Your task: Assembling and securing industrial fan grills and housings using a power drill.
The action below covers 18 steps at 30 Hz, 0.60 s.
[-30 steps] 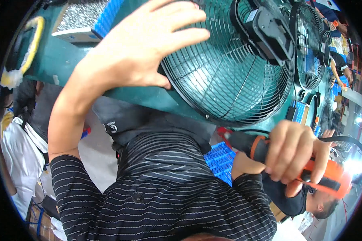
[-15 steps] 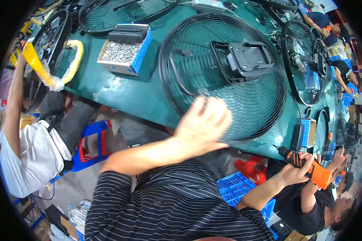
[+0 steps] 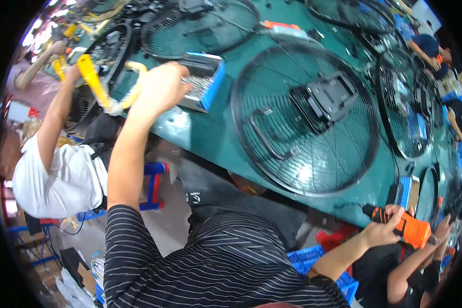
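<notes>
Our left hand [image 3: 161,86] is at the left box [image 3: 213,84]; its opening we cannot tell. Our right hand [image 3: 386,229] grips an orange power tool [image 3: 415,230].

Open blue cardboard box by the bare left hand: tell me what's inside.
Small silvery metal pieces, with an oblong black object at the far end. The left hand covers part; deeper contents cannot be seen.

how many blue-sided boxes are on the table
2 are clear: an open box at the left hand, a second box beyond the orange driver in the right hand. Others may be hidden.
</notes>
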### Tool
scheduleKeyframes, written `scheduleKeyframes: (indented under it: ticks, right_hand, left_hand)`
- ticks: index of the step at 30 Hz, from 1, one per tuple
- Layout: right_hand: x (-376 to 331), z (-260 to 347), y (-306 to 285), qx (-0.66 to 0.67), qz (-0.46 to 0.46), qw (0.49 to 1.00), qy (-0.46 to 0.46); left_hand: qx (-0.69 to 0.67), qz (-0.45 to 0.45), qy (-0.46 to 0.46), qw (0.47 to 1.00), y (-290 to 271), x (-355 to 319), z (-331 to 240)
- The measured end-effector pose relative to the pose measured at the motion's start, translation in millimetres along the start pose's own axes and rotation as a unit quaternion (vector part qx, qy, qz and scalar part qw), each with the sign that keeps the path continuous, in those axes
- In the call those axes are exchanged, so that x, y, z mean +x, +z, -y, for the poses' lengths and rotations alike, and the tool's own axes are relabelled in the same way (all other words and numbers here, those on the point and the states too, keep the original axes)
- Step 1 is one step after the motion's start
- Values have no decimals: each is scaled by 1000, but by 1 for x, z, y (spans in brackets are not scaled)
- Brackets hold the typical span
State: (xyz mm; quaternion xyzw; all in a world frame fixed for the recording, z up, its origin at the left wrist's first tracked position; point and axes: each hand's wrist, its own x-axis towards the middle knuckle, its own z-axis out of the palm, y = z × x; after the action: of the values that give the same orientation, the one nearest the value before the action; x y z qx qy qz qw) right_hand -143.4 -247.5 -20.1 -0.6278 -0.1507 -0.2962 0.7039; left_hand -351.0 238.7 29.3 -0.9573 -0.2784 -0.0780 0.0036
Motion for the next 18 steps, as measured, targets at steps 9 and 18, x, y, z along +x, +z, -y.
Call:
scheduleKeyframes:
  ticks: [9, 18]
  right_hand:
    - [4, -11, -14, -21, -16, 999, -24]
    - [0, 18, 7, 30, 29, 998, -42]
  left_hand:
    - [-60, 103, -42, 992, 11, 18, 9]
    - [-88, 6, -44, 995, 12, 8, 13]
